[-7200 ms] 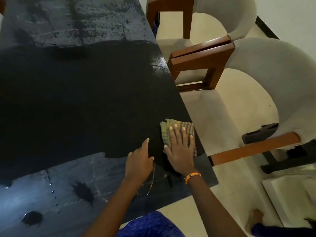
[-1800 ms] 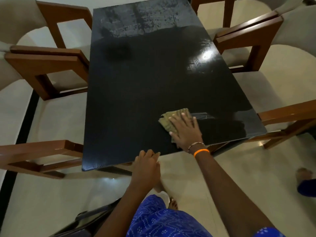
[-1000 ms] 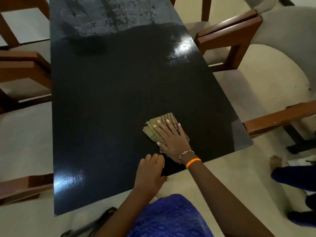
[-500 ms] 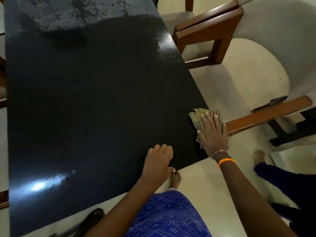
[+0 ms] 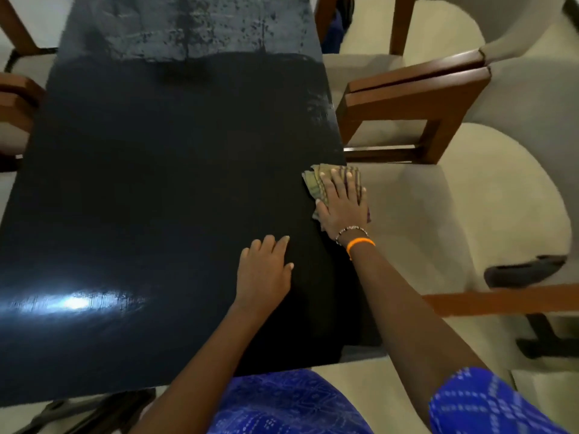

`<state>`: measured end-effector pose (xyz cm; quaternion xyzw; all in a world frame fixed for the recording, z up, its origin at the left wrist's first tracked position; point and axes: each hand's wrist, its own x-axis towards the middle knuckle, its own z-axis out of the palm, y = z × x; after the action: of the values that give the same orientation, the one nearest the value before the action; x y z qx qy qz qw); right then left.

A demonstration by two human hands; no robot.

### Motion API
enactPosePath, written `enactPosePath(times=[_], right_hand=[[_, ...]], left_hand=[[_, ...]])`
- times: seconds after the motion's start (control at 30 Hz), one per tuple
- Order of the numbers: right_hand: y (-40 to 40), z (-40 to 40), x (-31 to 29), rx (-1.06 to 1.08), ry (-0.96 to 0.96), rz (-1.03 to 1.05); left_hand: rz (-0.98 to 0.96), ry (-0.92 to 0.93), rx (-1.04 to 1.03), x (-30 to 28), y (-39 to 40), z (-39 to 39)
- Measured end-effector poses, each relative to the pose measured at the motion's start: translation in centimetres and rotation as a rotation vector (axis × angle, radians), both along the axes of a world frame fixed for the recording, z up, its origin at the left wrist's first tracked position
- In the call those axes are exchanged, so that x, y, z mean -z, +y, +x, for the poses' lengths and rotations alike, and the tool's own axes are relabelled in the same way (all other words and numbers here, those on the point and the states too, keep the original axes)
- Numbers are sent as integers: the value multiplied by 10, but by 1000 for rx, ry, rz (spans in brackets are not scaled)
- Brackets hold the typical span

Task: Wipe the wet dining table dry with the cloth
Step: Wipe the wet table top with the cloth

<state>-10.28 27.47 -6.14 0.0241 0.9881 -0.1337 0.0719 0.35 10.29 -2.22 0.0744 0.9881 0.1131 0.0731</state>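
Left hand lies flat on the table, fingers straight, holding nothing, just bracing. Beyond it & to its right, right hand presses flat on the cloth, fingers spread, at the table's right edge. Cloth looks soft, light, folded thick; prob best worked w/ palm on top, not pinched. Well past both hands, the far end looks streaky, likely wet yet.

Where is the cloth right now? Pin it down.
The cloth lies at the table's right edge, flat under the right hand, beside the nearest chair's seat.
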Motion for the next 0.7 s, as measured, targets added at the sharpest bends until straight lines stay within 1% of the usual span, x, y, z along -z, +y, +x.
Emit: enactPosePath(times=[0.1,0.2,0.37,0.57,0.63,0.7], right_hand=[[-2,-51,4,-7,22,-31],[1,-93,6,-42,39,-15],[0,-157,4,-72,27,-35],[13,-189,-2,-61,18,-17],[17,-201,-7,-50,35,-25],[-2,-226,-6,-121,82,-71]], left_hand=[[-7,-10,-99,0,12,-23],[10,-27,-175,2,20,-34],[2,-26,-201,3,20,-33],[20,-40,-208,-3,25,-21],[48,-39,-207,-4,28,-28],[17,37,-272,1,22,-33]])
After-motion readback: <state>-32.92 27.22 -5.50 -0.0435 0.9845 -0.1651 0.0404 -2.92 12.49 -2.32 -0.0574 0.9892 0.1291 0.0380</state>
